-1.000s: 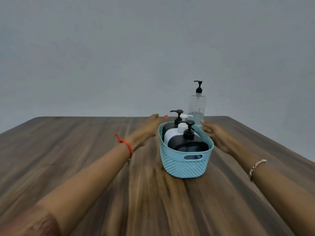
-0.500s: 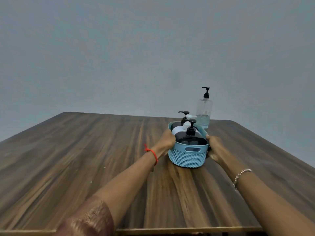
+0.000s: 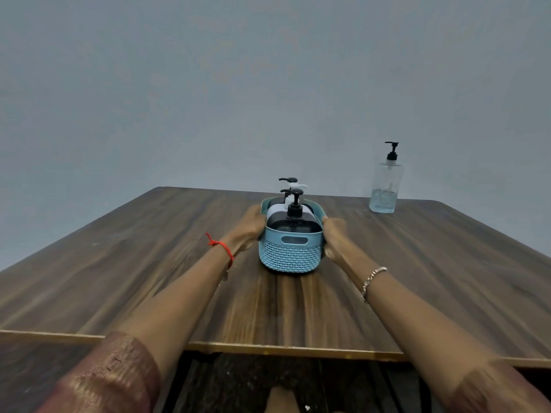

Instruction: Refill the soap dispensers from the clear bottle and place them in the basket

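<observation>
Both hands clasped the loaded basket at frame centre.

The left hand (image 3: 249,226) and right hand (image 3: 334,238) gripped the pale blue perforated plastic basket (image 3: 290,253) (stiff, bottle-heavy; best held low on its sides); the clear pump bottle (image 3: 385,186) stood upper right.

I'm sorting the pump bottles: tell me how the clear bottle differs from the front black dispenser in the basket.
The clear bottle is see-through and only about a quarter full; the front black dispenser is dark, its level hidden. The clear bottle is tall and slim; the black dispenser is squat and wide. The clear bottle stands alone on the table; the dispenser sits in the blue basket, gripped by both hands. Both stand upright with black pumps.
</observation>
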{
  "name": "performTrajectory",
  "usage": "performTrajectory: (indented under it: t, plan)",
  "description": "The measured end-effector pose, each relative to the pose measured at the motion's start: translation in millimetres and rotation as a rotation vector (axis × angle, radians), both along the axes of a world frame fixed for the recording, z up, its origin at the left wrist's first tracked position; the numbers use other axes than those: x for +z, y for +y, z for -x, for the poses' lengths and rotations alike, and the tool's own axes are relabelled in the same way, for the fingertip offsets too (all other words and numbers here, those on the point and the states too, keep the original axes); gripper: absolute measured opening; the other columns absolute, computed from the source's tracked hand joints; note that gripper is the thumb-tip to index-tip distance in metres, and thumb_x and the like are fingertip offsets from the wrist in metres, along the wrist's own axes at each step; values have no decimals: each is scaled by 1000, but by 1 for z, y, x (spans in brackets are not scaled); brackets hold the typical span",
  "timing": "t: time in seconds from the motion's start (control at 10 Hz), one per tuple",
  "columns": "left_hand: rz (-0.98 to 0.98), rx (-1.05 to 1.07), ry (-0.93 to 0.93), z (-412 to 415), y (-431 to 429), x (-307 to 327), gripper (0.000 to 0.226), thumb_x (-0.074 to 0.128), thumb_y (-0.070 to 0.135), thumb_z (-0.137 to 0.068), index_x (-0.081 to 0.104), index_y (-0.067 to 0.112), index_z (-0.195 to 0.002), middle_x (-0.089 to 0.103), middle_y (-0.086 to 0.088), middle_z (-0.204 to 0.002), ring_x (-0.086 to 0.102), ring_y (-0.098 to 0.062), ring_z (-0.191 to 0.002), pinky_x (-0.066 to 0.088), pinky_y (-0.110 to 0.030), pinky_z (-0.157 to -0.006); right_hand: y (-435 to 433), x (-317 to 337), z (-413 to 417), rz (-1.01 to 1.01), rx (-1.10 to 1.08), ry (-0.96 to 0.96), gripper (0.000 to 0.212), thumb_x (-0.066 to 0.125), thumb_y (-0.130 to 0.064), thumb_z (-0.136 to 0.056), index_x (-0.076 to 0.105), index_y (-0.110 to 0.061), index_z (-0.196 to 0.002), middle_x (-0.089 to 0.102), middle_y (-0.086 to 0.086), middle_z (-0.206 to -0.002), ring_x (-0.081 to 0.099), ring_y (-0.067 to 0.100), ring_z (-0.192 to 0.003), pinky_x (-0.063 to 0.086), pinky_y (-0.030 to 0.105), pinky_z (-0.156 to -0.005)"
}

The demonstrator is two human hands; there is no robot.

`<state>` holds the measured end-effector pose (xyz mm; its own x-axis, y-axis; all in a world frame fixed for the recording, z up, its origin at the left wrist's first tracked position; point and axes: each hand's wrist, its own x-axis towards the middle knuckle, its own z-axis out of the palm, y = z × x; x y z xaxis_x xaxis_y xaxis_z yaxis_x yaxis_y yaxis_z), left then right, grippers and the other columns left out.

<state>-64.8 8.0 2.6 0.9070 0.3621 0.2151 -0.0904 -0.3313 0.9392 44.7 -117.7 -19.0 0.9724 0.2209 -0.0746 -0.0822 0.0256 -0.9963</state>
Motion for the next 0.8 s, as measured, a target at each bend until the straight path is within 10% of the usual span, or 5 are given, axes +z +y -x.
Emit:
performTrajectory:
  t: [0.2, 0.4, 0.5, 0.8]
  plan:
    - [-60, 51, 28, 5, 25, -17, 36, 33, -7, -93, 59, 7, -73, 55, -2, -63, 50, -10, -51, 40, -15, -39, 15, -6, 10, 58, 48, -3, 27, 42, -9, -90, 62, 8, -97, 66, 19, -90, 64, 33, -82, 54, 48, -76]
    - [-174, 123, -60, -2, 33, -34, 32, 31, 14, -99, 58, -2, -108, 63, -7, -95, 60, -17, -82, 50, -23, -73, 4, -4, 31, 177, 109, -169, 41, 32, -28, -99, 58, 1, -111, 66, 12, -96, 62, 25, -85, 53, 43, -83]
    - [-310, 185, 11, -26, 62, -71, 79, 18, 67, -88, 43, 7, -135, 55, -14, -133, 52, -27, -121, 42, -45, -102, -3, -12, 44, 299, 113, -459, 48, 22, -36, -101, 53, -8, -124, 59, 2, -118, 55, 19, -106, 44, 34, -94]
    - [-647, 306, -87, 54, -11, -77, 68, 26, 42, -100, -7, 8, -149, -11, -8, -159, -18, -22, -145, -11, -34, -117, -34, -64, 92, 850, 10, -946, 57, 18, -36, -101, -4, -10, -147, -8, 10, -156, -9, 21, -144, -6, 39, -117]
